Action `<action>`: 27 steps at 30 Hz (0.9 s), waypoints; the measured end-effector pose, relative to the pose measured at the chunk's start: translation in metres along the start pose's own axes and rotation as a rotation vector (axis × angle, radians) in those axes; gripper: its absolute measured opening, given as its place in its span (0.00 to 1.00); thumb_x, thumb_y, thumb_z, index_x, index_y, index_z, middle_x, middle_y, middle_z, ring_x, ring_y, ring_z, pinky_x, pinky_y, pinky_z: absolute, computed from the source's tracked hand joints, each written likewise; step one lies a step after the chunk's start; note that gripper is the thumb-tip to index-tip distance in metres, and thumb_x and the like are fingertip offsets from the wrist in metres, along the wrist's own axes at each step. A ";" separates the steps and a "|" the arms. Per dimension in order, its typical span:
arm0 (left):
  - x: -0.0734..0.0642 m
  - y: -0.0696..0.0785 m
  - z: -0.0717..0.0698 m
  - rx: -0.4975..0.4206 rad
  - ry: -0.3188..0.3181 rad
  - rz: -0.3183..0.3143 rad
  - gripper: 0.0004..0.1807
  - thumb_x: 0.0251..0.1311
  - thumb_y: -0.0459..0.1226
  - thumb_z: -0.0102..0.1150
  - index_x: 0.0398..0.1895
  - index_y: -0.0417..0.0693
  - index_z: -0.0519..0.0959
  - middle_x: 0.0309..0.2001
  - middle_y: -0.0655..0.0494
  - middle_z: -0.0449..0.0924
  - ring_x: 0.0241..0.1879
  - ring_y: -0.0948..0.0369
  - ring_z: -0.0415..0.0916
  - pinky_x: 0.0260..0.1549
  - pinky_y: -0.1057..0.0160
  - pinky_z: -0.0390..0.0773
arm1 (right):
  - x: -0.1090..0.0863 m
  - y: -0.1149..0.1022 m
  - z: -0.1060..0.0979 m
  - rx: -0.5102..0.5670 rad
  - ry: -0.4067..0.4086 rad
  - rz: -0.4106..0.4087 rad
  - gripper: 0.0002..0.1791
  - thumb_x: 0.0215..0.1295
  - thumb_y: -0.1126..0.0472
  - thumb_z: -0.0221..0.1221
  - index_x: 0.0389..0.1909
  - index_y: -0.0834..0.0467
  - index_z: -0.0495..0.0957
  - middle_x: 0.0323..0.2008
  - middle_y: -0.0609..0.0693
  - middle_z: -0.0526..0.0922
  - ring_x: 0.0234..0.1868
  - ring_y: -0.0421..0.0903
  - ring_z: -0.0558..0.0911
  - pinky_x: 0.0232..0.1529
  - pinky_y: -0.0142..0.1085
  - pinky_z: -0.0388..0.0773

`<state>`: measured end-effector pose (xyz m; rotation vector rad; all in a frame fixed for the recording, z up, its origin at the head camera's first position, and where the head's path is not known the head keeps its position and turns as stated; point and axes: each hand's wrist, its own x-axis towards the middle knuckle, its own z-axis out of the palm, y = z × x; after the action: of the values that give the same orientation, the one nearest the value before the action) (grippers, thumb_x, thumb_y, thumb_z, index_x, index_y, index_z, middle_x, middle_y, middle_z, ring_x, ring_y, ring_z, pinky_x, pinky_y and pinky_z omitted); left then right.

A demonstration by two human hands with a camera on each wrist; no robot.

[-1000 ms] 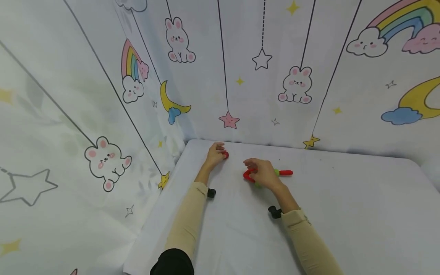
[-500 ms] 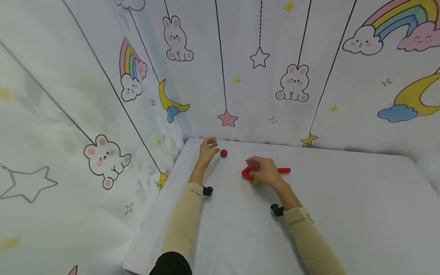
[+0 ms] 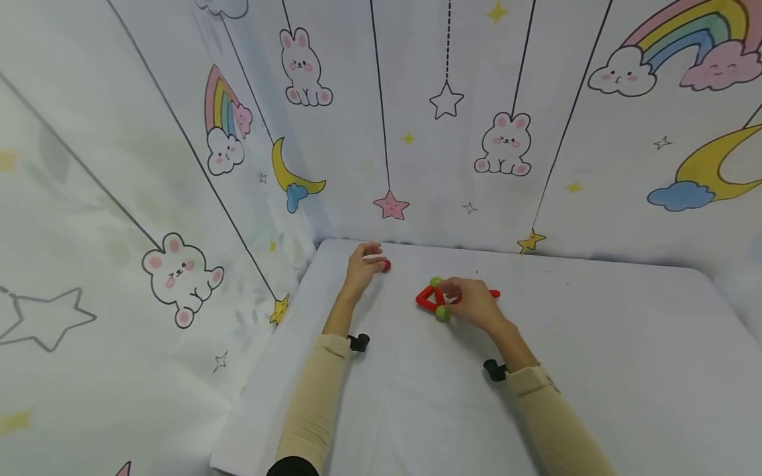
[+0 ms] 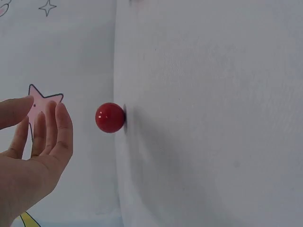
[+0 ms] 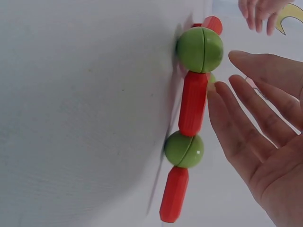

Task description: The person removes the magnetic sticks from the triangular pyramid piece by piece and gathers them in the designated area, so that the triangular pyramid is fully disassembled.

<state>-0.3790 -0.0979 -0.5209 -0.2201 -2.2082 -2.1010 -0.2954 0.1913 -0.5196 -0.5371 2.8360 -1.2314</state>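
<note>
Left hand (image 3: 360, 271), now closer to the red ball (image 4: 110, 117) near the desk's (image 3: 613, 350) far edge, and right hand (image 3: 477, 304) both show parted fingers.

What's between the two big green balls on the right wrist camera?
A red rod; in the right wrist view, it links the upper green ball to the lower green ball.

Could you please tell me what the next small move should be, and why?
I would probably have the left hand reach in and pinch the red ball: the left wrist view shows its fingers open with a gap to the ball, which lies apart from the red rods and green balls beside the open right hand.
</note>
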 end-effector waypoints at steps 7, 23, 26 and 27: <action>-0.013 0.006 0.015 0.002 -0.113 -0.039 0.25 0.69 0.25 0.61 0.68 0.38 0.72 0.60 0.39 0.76 0.59 0.48 0.82 0.55 0.59 0.83 | -0.003 0.001 0.003 -0.017 -0.034 0.036 0.26 0.63 0.70 0.70 0.62 0.61 0.81 0.55 0.57 0.86 0.54 0.55 0.85 0.51 0.48 0.85; -0.044 0.004 0.055 0.072 -0.274 -0.183 0.27 0.65 0.28 0.65 0.67 0.37 0.73 0.63 0.35 0.75 0.55 0.48 0.81 0.54 0.53 0.83 | -0.002 -0.003 0.017 -0.015 -0.004 0.073 0.27 0.59 0.66 0.75 0.60 0.61 0.82 0.53 0.58 0.87 0.54 0.56 0.85 0.52 0.51 0.84; -0.046 0.001 0.059 0.085 -0.286 -0.191 0.27 0.65 0.26 0.64 0.67 0.35 0.72 0.64 0.33 0.75 0.55 0.47 0.81 0.54 0.50 0.83 | -0.001 -0.003 0.019 -0.020 0.011 0.070 0.27 0.59 0.66 0.75 0.60 0.62 0.82 0.52 0.58 0.87 0.53 0.55 0.85 0.52 0.50 0.84; -0.046 0.000 0.060 0.083 -0.293 -0.194 0.27 0.65 0.26 0.63 0.67 0.34 0.72 0.64 0.32 0.74 0.55 0.47 0.81 0.54 0.49 0.83 | 0.000 -0.003 0.020 -0.023 0.017 0.068 0.27 0.59 0.67 0.75 0.60 0.62 0.82 0.52 0.58 0.87 0.53 0.55 0.85 0.52 0.50 0.84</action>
<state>-0.3314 -0.0403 -0.5311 -0.3412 -2.5723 -2.1890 -0.2914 0.1757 -0.5316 -0.4292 2.8600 -1.2003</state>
